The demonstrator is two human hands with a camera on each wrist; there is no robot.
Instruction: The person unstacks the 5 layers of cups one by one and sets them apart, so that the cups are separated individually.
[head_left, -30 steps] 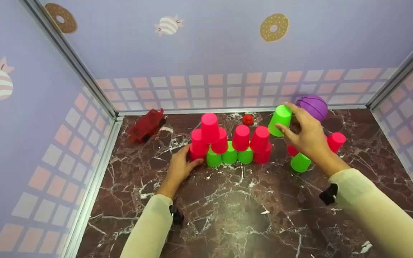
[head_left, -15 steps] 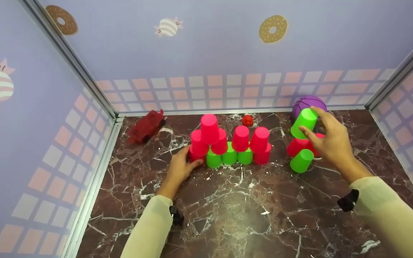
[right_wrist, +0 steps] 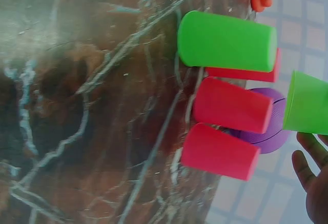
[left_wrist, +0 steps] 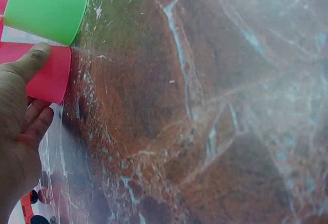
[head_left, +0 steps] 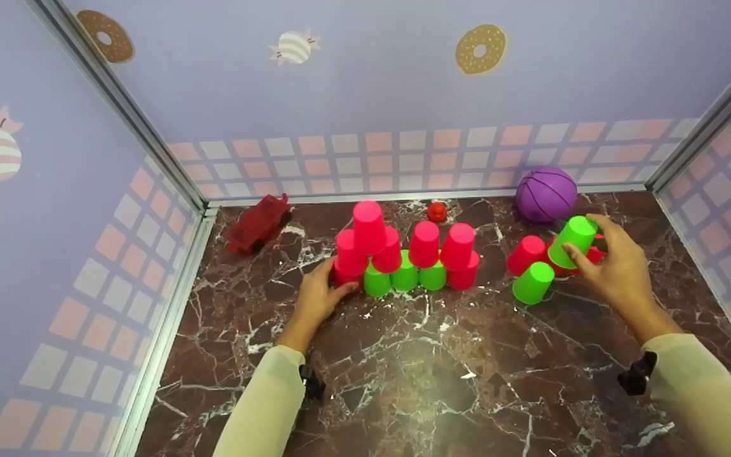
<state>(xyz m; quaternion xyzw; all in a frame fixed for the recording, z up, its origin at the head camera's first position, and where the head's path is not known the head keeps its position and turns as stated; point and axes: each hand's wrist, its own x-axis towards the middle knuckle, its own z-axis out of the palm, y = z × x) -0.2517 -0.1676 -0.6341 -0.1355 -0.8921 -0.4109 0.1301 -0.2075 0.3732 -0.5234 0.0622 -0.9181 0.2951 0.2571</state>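
A stack of upside-down cups stands mid-table: a bottom row with pink end cups and green cups (head_left: 405,274) between them, a second row of pink cups (head_left: 426,244), and one pink cup (head_left: 368,227) on top at left. My left hand (head_left: 316,295) holds the bottom-left pink cup (left_wrist: 54,75), thumb on its near side, fingers behind. At right, my right hand (head_left: 622,273) grips a green cup (head_left: 573,241) in the air. Below and around it stand another green cup (head_left: 533,283) and pink cups (right_wrist: 233,105), partly hidden in the head view.
A purple ball (head_left: 547,194) lies against the back wall, behind the right-hand cups. Behind the stack sits a small red toy (head_left: 437,212). A red toy vehicle (head_left: 259,223) is at the back left. Patterned walls (head_left: 365,95) enclose the marble-look table on three sides.
Carrying the green cup, my right hand has gone right and nearer to me, from beside the stack to over the right-hand cups. My left hand stays at the same pink cup.
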